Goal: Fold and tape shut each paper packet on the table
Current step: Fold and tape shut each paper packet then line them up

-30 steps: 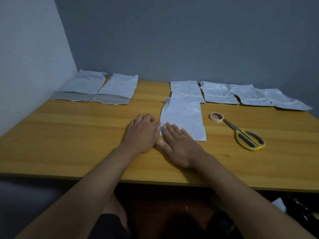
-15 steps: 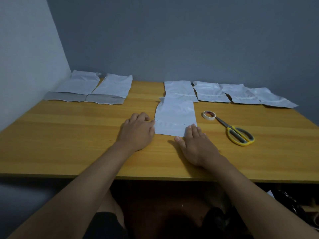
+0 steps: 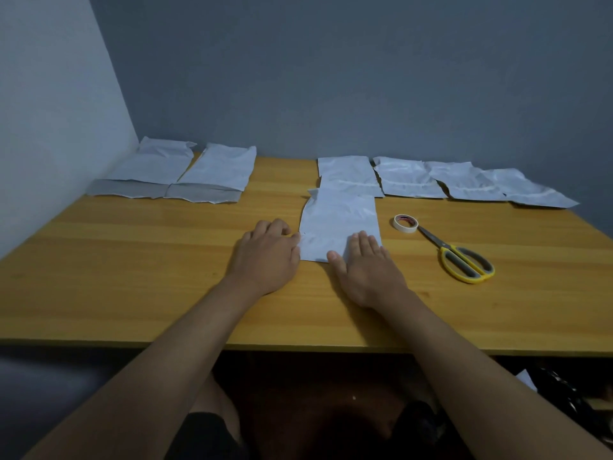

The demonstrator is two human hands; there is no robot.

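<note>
A white paper packet [image 3: 338,220] lies flat on the wooden table [image 3: 132,260] in front of me. My right hand [image 3: 365,267] presses flat on its near right corner, fingers straight. My left hand [image 3: 265,257] rests on the table at the packet's left edge, fingers loosely bent and thumb touching the paper. A roll of tape [image 3: 405,223] lies just right of the packet. Several unfolded packets [image 3: 464,182] sit in a row at the back right. Two packets [image 3: 185,174] with grey folded strips lie at the back left.
Yellow-handled scissors [image 3: 464,260] lie right of the tape roll, blades pointing at it. A pale wall borders the table on the left and a grey wall stands behind it. The table's near edge runs just below my forearms.
My right hand has slid rightward along the packet's near edge, from its left corner to its right corner. My left hand has stayed at the left edge.
</note>
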